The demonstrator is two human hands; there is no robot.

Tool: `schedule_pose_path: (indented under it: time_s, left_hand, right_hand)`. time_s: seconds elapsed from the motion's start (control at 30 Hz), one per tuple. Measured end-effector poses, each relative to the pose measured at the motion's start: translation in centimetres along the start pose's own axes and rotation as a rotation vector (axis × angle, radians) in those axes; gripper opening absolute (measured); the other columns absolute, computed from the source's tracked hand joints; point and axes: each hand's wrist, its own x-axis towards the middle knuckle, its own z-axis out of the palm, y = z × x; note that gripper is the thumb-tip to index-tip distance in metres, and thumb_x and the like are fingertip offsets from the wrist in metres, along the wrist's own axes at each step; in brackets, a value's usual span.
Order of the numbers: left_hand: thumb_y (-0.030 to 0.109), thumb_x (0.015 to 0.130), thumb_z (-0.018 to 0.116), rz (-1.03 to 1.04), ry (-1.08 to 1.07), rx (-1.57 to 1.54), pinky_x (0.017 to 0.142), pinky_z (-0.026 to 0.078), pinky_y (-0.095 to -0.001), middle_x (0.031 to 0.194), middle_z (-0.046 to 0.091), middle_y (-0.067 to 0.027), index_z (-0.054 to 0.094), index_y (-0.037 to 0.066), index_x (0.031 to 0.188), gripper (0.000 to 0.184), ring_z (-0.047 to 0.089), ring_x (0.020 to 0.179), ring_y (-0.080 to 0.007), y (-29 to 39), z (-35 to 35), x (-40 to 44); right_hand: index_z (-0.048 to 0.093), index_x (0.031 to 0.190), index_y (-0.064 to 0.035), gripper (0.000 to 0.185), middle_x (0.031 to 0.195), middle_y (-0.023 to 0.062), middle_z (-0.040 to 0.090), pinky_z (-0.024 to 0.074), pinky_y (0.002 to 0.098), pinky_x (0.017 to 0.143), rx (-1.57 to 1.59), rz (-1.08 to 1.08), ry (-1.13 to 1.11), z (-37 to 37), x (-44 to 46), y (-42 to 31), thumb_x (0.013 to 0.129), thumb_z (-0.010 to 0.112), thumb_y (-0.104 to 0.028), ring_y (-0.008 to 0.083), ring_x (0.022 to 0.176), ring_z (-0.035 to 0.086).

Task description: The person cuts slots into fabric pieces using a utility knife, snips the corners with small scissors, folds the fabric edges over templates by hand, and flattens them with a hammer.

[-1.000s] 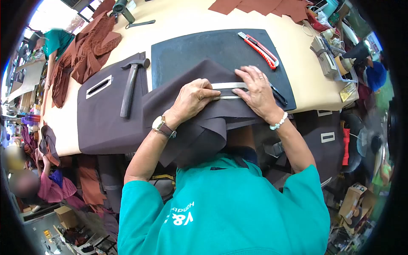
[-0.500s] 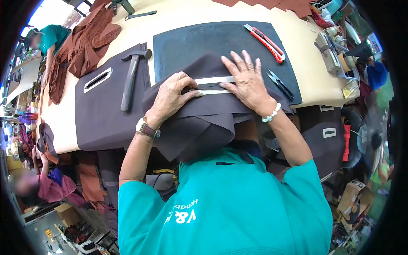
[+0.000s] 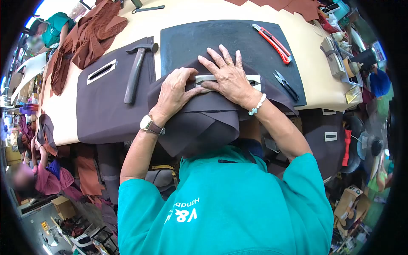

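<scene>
A dark brown piece of fabric [image 3: 204, 123], folded and draped over the table's near edge, lies beneath both hands. On it is a whitish rectangular frame [image 3: 254, 79] around a slot, partly hidden by my fingers. My left hand [image 3: 174, 91] is closed on the fabric at the frame's left end, thumb stretched along the lower edge and fingers bent. My right hand [image 3: 229, 80] lies flat across the frame, fingers spread and pointing away from me. The fabric rests partly on a dark cutting mat [image 3: 204, 40].
Left of the hands, a hammer [image 3: 135, 76] lies on stacked dark panels [image 3: 106, 106] with a framed slot. A red utility knife [image 3: 274, 44] and thread snips [image 3: 287, 86] lie on the mat. Rust-brown material [image 3: 91, 38] is at the far left. Two other people are on the left.
My right hand has slid left along the frame, closer to my left hand, uncovering the frame's right end. My left thumb and fingers have spread a little. The view has shifted slightly.
</scene>
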Motion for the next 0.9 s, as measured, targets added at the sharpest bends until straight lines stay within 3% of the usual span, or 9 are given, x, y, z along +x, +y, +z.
schedule_pose_path:
  time_s: [0.3, 0.37, 0.47, 0.57, 0.63, 0.7, 0.73, 0.77, 0.9]
  left_hand:
    - [0.031, 0.061, 0.081, 0.137, 0.124, 0.126, 0.071, 0.047, -0.0341, 0.085, 0.058, -0.009, 0.056, 0.005, 0.094, 0.049, 0.057, 0.079, -0.0247, -0.3, -0.1, -1.3]
    - [0.032, 0.061, 0.081, 0.196, 0.141, 0.191, 0.068, 0.047, -0.0345, 0.08, 0.057, -0.0077, 0.057, 0.006, 0.083, 0.042, 0.056, 0.075, -0.0248, -0.4, -0.4, -1.5]
    - [0.028, 0.062, 0.079, 0.287, 0.189, 0.274, 0.06, 0.045, -0.0333, 0.07, 0.053, -0.0048, 0.053, 0.008, 0.065, 0.033, 0.054, 0.066, -0.0215, -0.1, -0.3, -2.1]
    - [0.023, 0.066, 0.077, 0.337, 0.247, 0.44, 0.062, 0.045, -0.0336, 0.071, 0.053, -0.0047, 0.056, 0.007, 0.067, 0.027, 0.055, 0.068, -0.0213, 0.5, -0.5, -2.2]
    - [0.021, 0.067, 0.076, 0.299, 0.416, 0.413, 0.067, 0.047, -0.0329, 0.076, 0.057, -0.0051, 0.059, 0.006, 0.071, 0.022, 0.057, 0.075, -0.0219, 2.0, -0.9, -1.7]
    - [0.025, 0.068, 0.075, 0.217, 0.46, 0.433, 0.079, 0.046, -0.0357, 0.091, 0.06, -0.0086, 0.063, 0.005, 0.084, 0.029, 0.057, 0.091, -0.0252, 4.1, -2.0, -0.8]
    - [0.027, 0.068, 0.075, 0.186, 0.497, 0.441, 0.082, 0.045, -0.0369, 0.094, 0.06, -0.0097, 0.063, 0.004, 0.087, 0.032, 0.057, 0.095, -0.0264, 5.5, -2.7, 0.1]
    - [0.028, 0.069, 0.075, 0.156, 0.532, 0.446, 0.084, 0.045, -0.0381, 0.097, 0.06, -0.0107, 0.063, 0.004, 0.09, 0.035, 0.056, 0.098, -0.0276, 6.4, -3.2, 0.8]
    - [0.036, 0.072, 0.072, 0.103, 0.562, 0.499, 0.097, 0.036, -0.0425, 0.121, 0.048, -0.0166, 0.052, 0.003, 0.118, 0.06, 0.044, 0.116, -0.0332, 7.2, -2.9, 3.9]
  right_hand:
    - [0.034, 0.135, -0.0083, 0.087, 0.14, 0.0164, 0.032, 0.0174, 0.061, 0.104, 0.209, -0.113, -0.24, -2.6, 1.3, 2.9, 0.071, 0.062, -0.06, 0.0369, 0.133, 0.024]
    - [0.041, 0.129, -0.0039, 0.072, 0.13, 0.0178, 0.045, 0.0271, 0.0557, 0.101, 0.177, -0.219, -0.092, -1.7, 3.3, 2.7, 0.077, 0.062, -0.049, 0.0346, 0.125, 0.037]
    - [0.057, 0.108, -0.0055, 0.045, 0.105, 0.0135, 0.059, 0.0424, 0.037, 0.084, 0.216, -0.306, -0.329, -2.1, 7.1, 0.0, 0.075, 0.065, -0.035, 0.0294, 0.101, 0.055]
    - [0.063, 0.09, -0.0035, 0.025, 0.084, 0.0207, 0.062, 0.0473, 0.0402, 0.074, 0.296, -0.233, -0.509, -3.4, 10.7, -2.5, 0.074, 0.062, -0.023, 0.034, 0.082, 0.06]
    - [0.064, 0.09, -0.004, 0.024, 0.083, 0.0235, 0.061, 0.0482, 0.0397, 0.071, 0.463, -0.21, -0.04, -2.6, 13.2, -2.1, 0.075, 0.06, -0.022, 0.0354, 0.078, 0.061]
    - [0.062, 0.1, -0.0035, 0.027, 0.076, 0.0134, 0.064, 0.048, 0.0314, 0.07, 0.812, 0.078, 0.207, -4.3, 16.2, -1.2, 0.084, 0.054, -0.024, 0.0181, 0.069, 0.059]
    - [0.062, 0.099, 0.0018, 0.032, 0.079, 0.0262, 0.062, 0.0485, 0.0377, 0.071, 0.803, 0.232, 0.394, -6.7, 16.9, -1.2, 0.082, 0.052, -0.023, 0.0284, 0.074, 0.064]
    - [0.06, 0.098, 0.0025, 0.028, 0.075, 0.0223, 0.063, 0.0481, 0.0356, 0.068, 0.891, 0.197, 0.575, -6.9, 18.0, 0.3, 0.082, 0.051, -0.019, 0.0229, 0.069, 0.062]
    - [0.05, 0.102, 0.0093, 0.027, 0.091, 0.0143, 0.061, 0.0477, 0.032, 0.065, 1.153, 0.326, 0.734, -8.1, 16.1, 3.4, 0.082, 0.054, -0.009, 0.0181, 0.076, 0.057]
